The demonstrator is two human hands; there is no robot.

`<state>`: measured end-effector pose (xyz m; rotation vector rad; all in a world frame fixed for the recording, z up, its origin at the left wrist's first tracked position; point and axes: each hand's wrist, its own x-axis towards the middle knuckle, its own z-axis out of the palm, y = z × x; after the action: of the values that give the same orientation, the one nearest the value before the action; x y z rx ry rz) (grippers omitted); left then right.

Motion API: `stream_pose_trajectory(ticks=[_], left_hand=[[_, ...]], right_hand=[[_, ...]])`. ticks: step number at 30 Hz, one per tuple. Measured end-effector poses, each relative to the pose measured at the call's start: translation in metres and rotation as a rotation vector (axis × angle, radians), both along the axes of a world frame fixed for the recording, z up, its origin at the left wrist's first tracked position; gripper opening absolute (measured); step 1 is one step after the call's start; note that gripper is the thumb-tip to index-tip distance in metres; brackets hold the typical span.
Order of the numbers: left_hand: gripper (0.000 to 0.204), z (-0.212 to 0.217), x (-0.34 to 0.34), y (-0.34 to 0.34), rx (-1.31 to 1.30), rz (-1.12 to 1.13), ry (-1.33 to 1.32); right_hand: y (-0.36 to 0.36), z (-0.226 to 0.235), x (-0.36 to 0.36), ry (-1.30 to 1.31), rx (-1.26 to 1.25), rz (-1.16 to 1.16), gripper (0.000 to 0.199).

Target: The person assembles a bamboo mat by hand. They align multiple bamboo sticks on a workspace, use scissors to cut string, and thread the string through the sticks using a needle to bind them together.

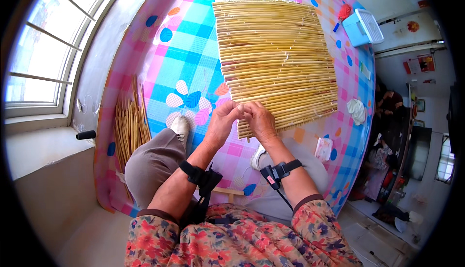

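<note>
Straw mat [276, 63], woven, flat on checked cloth [193, 49] just beyond my hands. Left hand [222, 122] and right hand [259, 119] pinch together at its near edge, apparently tying; next needs a stalk from the bundle [130, 126] leftward.

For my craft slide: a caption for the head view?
Both hands pinch together at the near edge of a woven straw mat.

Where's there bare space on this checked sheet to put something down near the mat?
The widest bare patch of the sheet lies left of the mat, between it and the stalk bundle. A narrower strip runs right of the mat, broken by the white cloth and the blue box. It is crowded at the mat's near edge, where both hands meet.
</note>
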<state>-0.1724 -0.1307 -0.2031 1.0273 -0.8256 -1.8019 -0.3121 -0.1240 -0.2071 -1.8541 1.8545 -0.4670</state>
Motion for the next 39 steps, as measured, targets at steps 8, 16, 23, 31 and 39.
stream_pose_trajectory(ticks=[8,16,23,31,39], left_hand=[[0.024,0.003,-0.020,0.001,-0.136,-0.016,-0.213],[0.024,0.015,-0.026,0.004,-0.167,-0.033,-0.346],[0.024,0.019,-0.025,0.004,-0.176,-0.043,-0.438],[0.022,0.005,-0.005,-0.018,-0.015,0.126,-0.282],[0.016,-0.056,0.044,-0.022,-0.088,0.048,-1.001]], right_hand=[[-0.001,-0.012,-0.008,0.018,-0.062,0.062,0.007],[0.002,-0.015,-0.012,0.100,-0.095,0.124,0.007],[0.004,-0.013,-0.011,0.097,-0.088,0.124,0.011],[-0.004,0.003,-0.026,-0.068,0.052,0.062,0.009],[0.021,0.110,-0.083,-0.360,0.044,-0.046,0.013]])
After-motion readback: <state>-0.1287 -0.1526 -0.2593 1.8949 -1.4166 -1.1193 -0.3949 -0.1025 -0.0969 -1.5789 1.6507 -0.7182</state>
